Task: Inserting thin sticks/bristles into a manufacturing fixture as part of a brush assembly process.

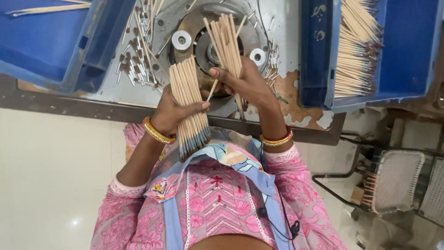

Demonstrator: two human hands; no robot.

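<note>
Left hand [173, 113] is clamped around a thick bundle of sticks [189, 104], fingers wrapped tight, thumb across the front. Bundle sits upright-ish, dark-tipped ends pointing down toward the person's lap, so the plain ends stay level for picking.

Right hand [245, 83] grips a smaller fan of sticks [226, 39] and pinches one single stick [212, 90] between thumb and fingertip; looks like it's being singled out from the rest, probably a sort or feed step.

Both bundles are held just above the round metal machine plate [185, 21] on the table [286, 92], close to the centre hole, which keeps the reach short.

Loose short sticks [134, 60] lie scattered left of the plate. Blue bin at right [407, 46] holds a neat stack of sticks [356, 46], near the right hand. Second blue bin [51, 41] at left is nearly bare.
</note>
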